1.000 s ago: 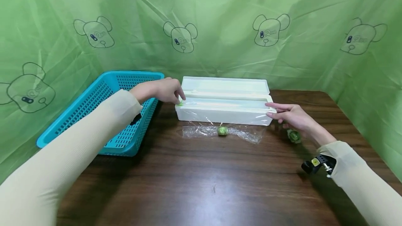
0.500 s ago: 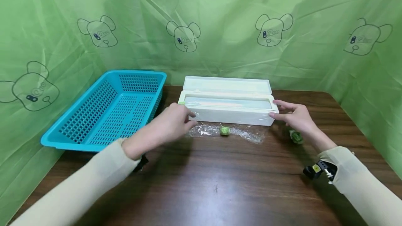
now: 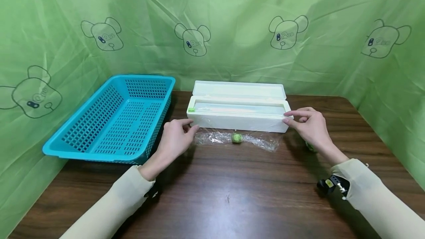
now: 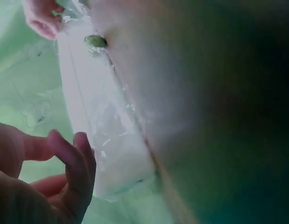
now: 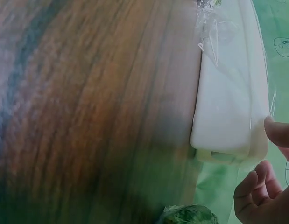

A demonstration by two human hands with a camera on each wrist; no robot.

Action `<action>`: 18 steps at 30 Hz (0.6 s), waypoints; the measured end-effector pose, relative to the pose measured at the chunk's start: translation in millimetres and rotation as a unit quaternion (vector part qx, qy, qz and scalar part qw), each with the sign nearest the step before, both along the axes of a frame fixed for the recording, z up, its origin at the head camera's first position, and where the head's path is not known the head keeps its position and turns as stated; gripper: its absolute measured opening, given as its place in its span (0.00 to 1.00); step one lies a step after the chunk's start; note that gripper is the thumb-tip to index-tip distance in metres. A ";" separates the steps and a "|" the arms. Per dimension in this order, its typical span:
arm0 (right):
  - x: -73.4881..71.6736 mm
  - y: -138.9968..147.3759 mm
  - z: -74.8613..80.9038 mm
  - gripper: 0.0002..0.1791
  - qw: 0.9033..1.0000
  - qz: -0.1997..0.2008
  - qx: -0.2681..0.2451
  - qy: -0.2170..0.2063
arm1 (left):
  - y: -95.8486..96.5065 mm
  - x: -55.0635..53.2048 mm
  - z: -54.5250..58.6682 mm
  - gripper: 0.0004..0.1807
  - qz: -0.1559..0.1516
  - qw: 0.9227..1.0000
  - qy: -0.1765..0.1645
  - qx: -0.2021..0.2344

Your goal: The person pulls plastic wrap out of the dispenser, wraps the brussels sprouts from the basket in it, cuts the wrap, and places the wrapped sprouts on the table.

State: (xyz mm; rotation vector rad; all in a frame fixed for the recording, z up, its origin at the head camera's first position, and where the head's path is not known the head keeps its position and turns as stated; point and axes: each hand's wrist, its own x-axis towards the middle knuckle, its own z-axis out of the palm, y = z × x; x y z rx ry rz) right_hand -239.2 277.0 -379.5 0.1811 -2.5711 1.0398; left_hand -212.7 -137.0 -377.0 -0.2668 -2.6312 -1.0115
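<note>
A long white plastic wrap dispenser [image 3: 239, 122] lies with its lid [image 3: 239, 88] raised behind. A light green slider [image 3: 191, 109] sits at its left end. Clear plastic wrap [image 5: 215, 49] hangs over the front. My right hand [image 3: 310, 126] pinches the wrap's edge at the right corner, thumb in front and index finger above. At the left front corner is my left hand [image 3: 176, 137], its thumb and index finger slightly apart; no film shows between them. In front lies a small round green vegetable [image 3: 237, 138] in clear film, both film ends twisted.
A blue perforated basket [image 3: 48, 146] stands on the left of the brown wooden table [image 3: 229, 202]. Another crumpled green vegetable [image 5: 188, 214] lies by my right hand, mostly hidden in the head view. A green curtain [image 3: 232, 6] hangs behind and at both sides.
My left hand has left the slider at the dispenser's left end and come forward and down to the front left corner. My right hand has stayed at the right corner.
</note>
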 end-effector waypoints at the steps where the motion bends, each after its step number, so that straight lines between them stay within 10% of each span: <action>1: 0.4 -0.3 0.4 0.14 1.000 -0.001 -0.002 0.001 | -0.4 -1.3 -1.2 0.17 0.006 1.000 -0.001 0.009; 9: 1.9 -0.9 2.1 0.11 1.000 0.007 -0.011 -0.005 | -2.3 -7.3 3.0 0.18 0.017 0.996 -0.056 0.074; 18: 2.9 -4.0 3.3 0.11 1.000 0.008 -0.009 -0.011 | 1.7 -17.7 0.9 0.18 0.042 0.948 -0.188 0.254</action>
